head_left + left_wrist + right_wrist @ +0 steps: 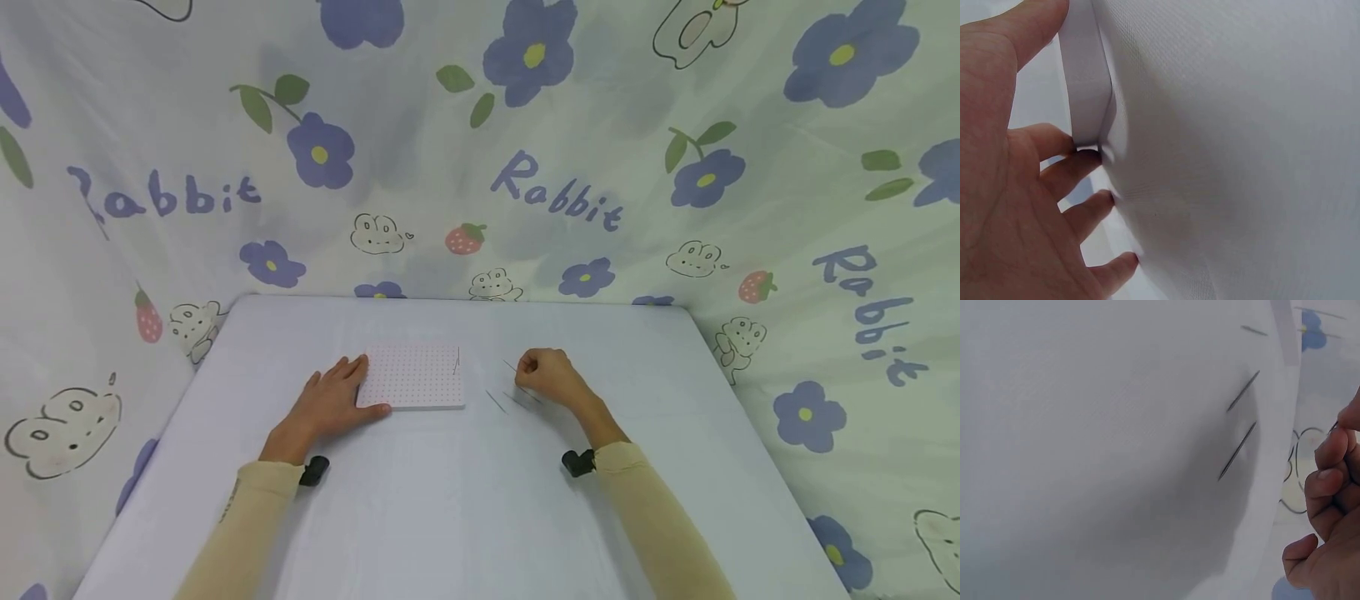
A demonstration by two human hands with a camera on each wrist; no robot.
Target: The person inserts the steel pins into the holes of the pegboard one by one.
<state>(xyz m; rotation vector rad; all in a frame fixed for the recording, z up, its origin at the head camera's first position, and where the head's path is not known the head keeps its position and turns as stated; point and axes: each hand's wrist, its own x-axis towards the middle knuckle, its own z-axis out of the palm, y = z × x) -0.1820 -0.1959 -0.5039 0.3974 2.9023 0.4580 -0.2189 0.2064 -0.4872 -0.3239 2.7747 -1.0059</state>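
Observation:
A white board dotted with rows of small holes (pixel 408 379) lies on the table, two thin needles (pixel 458 357) standing up near its far right corner. My left hand (pixel 326 404) steadies it, the thumb along the front edge and the fingers spread at the left side. From the left wrist, the board's side wall (pixel 1088 81) shows between the thumb and the index finger. Right of the board, my right hand (pixel 551 377) pinches a thin dark needle (pixel 1334 427) between thumb and index finger, mostly hidden by the fingertips. Below it, several needles (pixel 1237 451) lie on the table.
A white cloth covers the table (pixel 420 517). Behind it and along both sides hangs a curtain (pixel 420 183) printed with flowers and rabbits. One loose needle (pixel 496 402) lies between the board and the right hand.

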